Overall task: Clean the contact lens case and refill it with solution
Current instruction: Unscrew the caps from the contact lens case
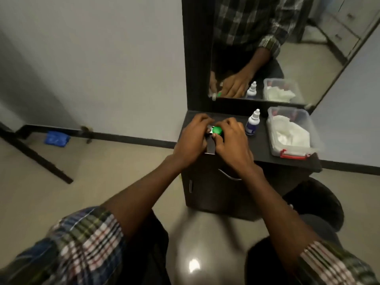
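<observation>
The person's two hands meet over the dark bench [265, 145], near its left end, and the lens case [211, 131] sits between them. The left hand [192, 138] curls its fingers round the left side of the case, most likely to keep it from turning. The right hand [230, 138] curls round the green cap [217, 130], with the thumb pressed at the cap's near edge. So both grips are clenched on something: the left on the case, the right on the cap. It looks like the person is twisting the cap, but one cannot tell whether it is going on or coming off. The case seems to rest on the bench, though the hands hide its bottom. Just right of the hands stands a small white and blue bottle [252, 124], upright with its cap on, close enough to reach fast. It is likely the solution. Further right is a clear box [292, 149] with a red clip, and soft white tissue [287, 130] lies inside, maybe for wiping the case dry. A mirror [267, 48] stands at the far edge of the bench and shows the hands, bottle and box again.
</observation>
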